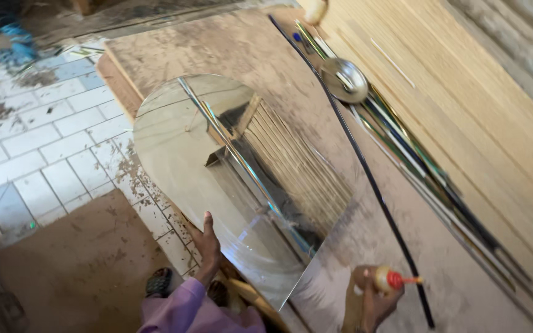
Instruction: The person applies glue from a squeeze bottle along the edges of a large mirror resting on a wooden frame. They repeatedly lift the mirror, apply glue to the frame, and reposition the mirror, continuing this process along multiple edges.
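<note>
nearest the camera, a lilac sleeve (183, 308) leads up to the left hand (208, 243), which presses flat against the near edge of a big mirror (217, 166), fingers together and thumb spread to the side, steadying it rather than gripping round it. the right hand (374, 302) sits low at the bottom edge, fingers curled shut around a small bottle (385, 280) with a red cap and a thin nozzle pointing to the right. below the left wrist a foot in a dark sandal (158, 282) stands on the floor

the mirror has one rounded end, which points away to the left, and a straight cut end near the hands. it lies on a wide brown board (402, 246), its near side hanging past the board's edge, and reflects roof slats and a beam. a thin black strip (365, 172) runs along the board just right of the mirror, from the far end down to a spot near the bottle

farther right, a bundle of long narrow glass strips (427, 166) lies along the board's edge, with a round metal lid (345, 80) resting on its far end. beyond them lean pale wooden sheets (464, 92). to the left is a dirty white tiled floor (38, 142)
</note>
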